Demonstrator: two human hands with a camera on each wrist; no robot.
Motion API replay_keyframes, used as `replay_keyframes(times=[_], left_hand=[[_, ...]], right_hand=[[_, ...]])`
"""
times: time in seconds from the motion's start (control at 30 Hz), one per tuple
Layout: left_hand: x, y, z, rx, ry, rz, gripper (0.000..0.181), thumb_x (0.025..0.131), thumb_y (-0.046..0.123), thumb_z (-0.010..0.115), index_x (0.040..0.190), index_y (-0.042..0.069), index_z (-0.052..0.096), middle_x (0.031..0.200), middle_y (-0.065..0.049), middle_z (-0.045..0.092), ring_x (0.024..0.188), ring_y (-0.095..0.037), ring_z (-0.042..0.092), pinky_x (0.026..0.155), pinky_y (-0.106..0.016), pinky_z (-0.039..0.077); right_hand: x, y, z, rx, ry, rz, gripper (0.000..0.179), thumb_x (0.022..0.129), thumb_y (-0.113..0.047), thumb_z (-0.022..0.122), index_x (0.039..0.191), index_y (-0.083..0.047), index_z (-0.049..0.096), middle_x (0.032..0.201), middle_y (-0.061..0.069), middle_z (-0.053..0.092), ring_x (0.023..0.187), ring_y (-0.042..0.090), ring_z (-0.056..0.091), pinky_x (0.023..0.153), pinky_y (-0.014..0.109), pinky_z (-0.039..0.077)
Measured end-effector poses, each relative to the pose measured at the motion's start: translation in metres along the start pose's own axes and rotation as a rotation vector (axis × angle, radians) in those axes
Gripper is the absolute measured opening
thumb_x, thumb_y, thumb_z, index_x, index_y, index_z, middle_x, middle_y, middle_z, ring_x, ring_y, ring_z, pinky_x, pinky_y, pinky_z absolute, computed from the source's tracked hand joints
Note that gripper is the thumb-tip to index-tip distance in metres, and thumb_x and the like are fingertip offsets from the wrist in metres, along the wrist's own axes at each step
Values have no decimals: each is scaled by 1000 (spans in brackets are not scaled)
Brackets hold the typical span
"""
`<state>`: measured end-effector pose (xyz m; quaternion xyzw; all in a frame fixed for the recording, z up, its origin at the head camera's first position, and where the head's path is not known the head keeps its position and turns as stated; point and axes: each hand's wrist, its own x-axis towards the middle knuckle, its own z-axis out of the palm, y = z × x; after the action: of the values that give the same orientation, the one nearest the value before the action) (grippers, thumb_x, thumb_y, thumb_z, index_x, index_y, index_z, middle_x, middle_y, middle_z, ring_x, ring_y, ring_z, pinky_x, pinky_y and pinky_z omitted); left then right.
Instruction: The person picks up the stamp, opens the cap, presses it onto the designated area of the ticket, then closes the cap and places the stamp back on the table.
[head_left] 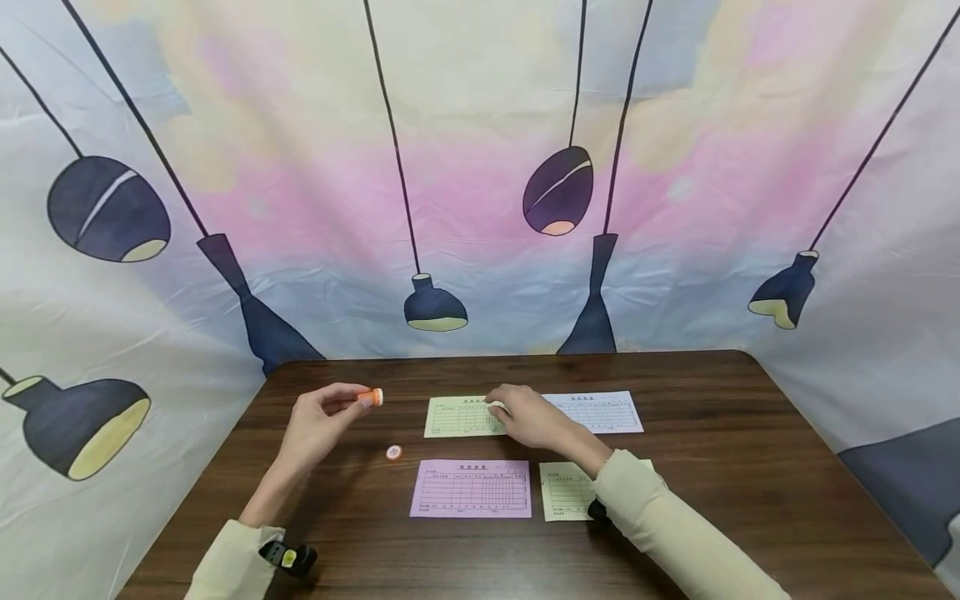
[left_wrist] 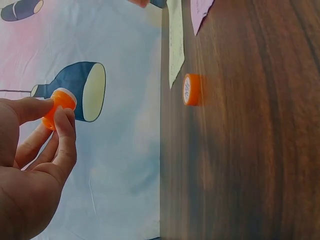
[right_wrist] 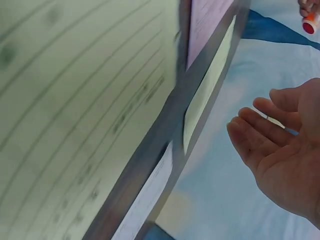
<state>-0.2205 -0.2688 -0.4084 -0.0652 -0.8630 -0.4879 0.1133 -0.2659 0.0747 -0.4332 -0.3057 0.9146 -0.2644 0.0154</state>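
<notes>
Your left hand [head_left: 318, 421] pinches the orange cylinder [head_left: 371, 397], its long axis pointing right, toward the green slip [head_left: 459, 417]; your right hand [head_left: 534, 419], fingers relaxed, hovers over that slip.

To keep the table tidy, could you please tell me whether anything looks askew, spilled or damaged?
Nothing really stands out: no spill or tear shows. The paper slips lie in two rough rows; one round orange piece lies loose on the table, apart from the orange stamp in the left hand.

Lamp-patterned cloth [head_left: 480, 183] behind brown table [head_left: 735, 450]
</notes>
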Motion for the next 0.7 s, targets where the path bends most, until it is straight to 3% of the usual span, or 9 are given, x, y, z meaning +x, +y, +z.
replay_keyframes(times=[0.23, 0.57, 0.7], left_hand=[[4, 3, 9, -43, -19, -1, 27, 98, 18, 76, 119, 0, 75, 112, -23, 78, 86, 4, 72, 78, -16, 57], [8, 7, 23, -29, -41, -4, 25, 97, 21, 78, 116, 4, 77, 110, -18, 79, 89, -9, 75, 79, -18, 57], [7, 9, 27, -27, -50, -9, 25, 96, 22, 79, 115, 6, 78, 109, -16, 80, 88, -9, 75, 79, -19, 57]], right_hand=[[-8, 16, -6, -93, -28, -18, 38, 110, -13, 55, 144, 2, 60, 147, 20, 63, 141, 38, 57, 116, 52, 47], [-18, 43, -8, -232, -169, -50, 51, 114, -34, 46, 158, -9, 47, 167, 12, 43, 157, 33, 39, 125, 51, 38], [-20, 53, -10, -274, -196, -88, 52, 115, -35, 42, 161, -11, 44, 170, 11, 38, 159, 32, 36, 125, 52, 37]])
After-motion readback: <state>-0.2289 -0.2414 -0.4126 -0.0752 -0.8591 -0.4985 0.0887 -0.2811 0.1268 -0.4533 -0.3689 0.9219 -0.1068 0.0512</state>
